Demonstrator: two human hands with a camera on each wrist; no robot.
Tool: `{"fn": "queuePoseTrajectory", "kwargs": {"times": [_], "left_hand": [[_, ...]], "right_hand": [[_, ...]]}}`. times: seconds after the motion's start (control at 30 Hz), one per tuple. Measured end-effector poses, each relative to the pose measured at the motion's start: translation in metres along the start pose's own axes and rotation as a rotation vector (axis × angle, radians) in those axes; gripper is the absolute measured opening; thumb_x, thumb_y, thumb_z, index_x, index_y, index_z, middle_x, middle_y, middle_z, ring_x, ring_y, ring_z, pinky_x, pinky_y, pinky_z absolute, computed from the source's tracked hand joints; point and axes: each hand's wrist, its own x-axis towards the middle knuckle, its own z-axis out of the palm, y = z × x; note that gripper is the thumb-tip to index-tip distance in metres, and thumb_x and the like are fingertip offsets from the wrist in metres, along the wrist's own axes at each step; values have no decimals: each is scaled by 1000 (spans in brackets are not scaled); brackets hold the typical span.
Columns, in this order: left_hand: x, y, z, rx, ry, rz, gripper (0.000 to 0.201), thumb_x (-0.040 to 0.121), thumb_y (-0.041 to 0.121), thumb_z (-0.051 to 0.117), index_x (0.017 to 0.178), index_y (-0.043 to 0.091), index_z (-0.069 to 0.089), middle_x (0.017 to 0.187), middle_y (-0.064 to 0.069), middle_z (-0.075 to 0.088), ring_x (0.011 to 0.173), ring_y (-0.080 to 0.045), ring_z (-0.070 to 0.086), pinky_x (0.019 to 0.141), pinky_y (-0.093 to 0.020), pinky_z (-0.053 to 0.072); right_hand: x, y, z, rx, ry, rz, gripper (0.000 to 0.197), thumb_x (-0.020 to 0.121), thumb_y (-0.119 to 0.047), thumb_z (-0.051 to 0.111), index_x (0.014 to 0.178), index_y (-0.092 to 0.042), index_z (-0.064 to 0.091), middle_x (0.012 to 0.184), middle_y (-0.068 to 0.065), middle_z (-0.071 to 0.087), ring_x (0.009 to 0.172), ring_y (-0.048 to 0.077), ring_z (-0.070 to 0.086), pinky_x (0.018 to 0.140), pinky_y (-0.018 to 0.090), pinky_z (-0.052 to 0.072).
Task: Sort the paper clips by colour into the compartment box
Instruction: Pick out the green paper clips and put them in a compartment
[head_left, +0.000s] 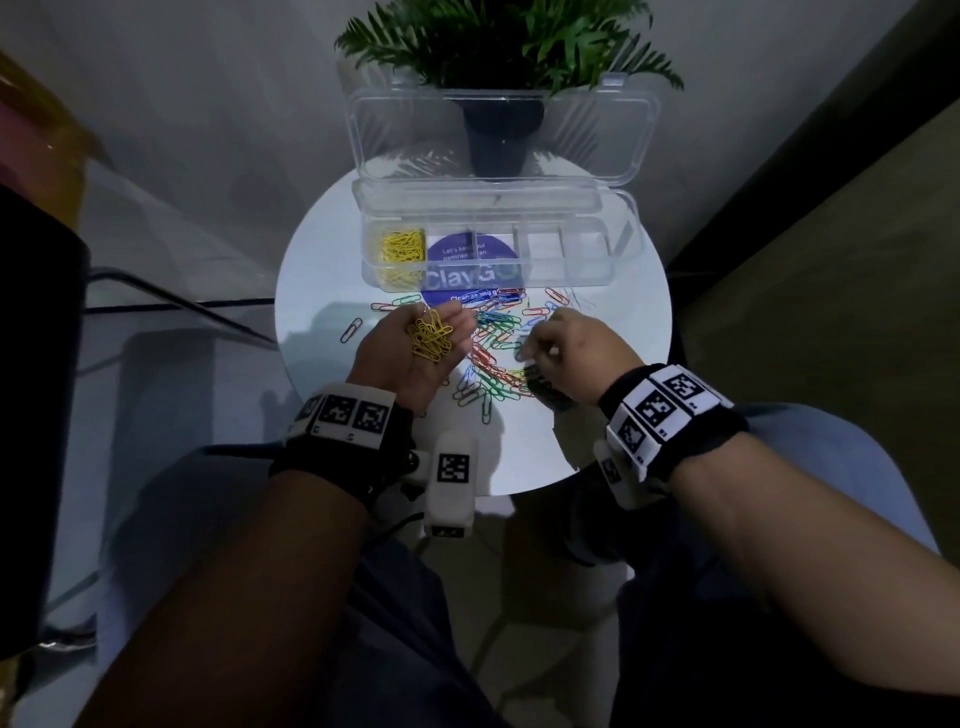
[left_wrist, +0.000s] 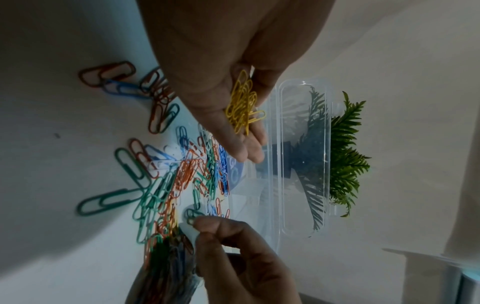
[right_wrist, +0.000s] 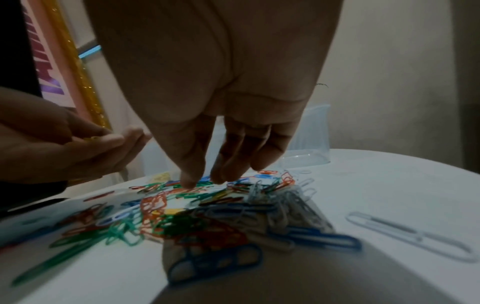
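On the round white table a clear box sits at 12 o'clock, lid standing open against a potted plant. Its leftmost compartment holds yellow clips; the compartments to the right look bare, with a blue label showing through the floor.

At table centre lies the heap of mixed red, green, blue and white clips, spreading toward 6 o'clock.

At 9 o'clock of the heap the left hand is held palm up, fingers loosely cupped, cradling a bunch of yellow clips above the table. At 3 o'clock the right hand reaches into the heap, fingers bent down.

A lone white clip lies apart at 9 o'clock.

From the left wrist view the bunch is seen resting on the fingers near the palm, and the right hand has thumb and forefinger drawn together at a green clip on the heap's edge; whether they actually grip it I cannot tell. From the right wrist view the right fingertips touch the top of the heap, and a white clip lies alone at 3 o'clock, which the head view hides.
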Motion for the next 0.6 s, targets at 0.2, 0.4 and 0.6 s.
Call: {"fn": "queuePoseTrajectory", "kwargs": {"times": [0.2,0.4,0.6], "left_hand": [[1,1,0,16,6,-4,34,97,18,29,89,2,58,66,-8,68,73,-17,55,53,-21,54],[1,2,0,17,6,-5,32,96,15,28,90,2,57,75,-9,65,74,-17,54,54,-20,55],[0,2,-1,5,-10,-6,34,96,15,29,88,2,59,65,-7,69,60,-14,66,54,-21,55]], "right_hand": [[1,-7,11,-103,-59,-8,25,85,-24,59,109,-19,67,115,5,55,106,24,56,86,32,46],[10,2,10,53,72,56,13,82,-21,64,87,-10,69,96,8,58,89,22,57,75,25,43],[7,24,-5,407,175,230,8,80,-15,68,73,-15,65,68,-2,58,64,9,51,55,13,36]]}}
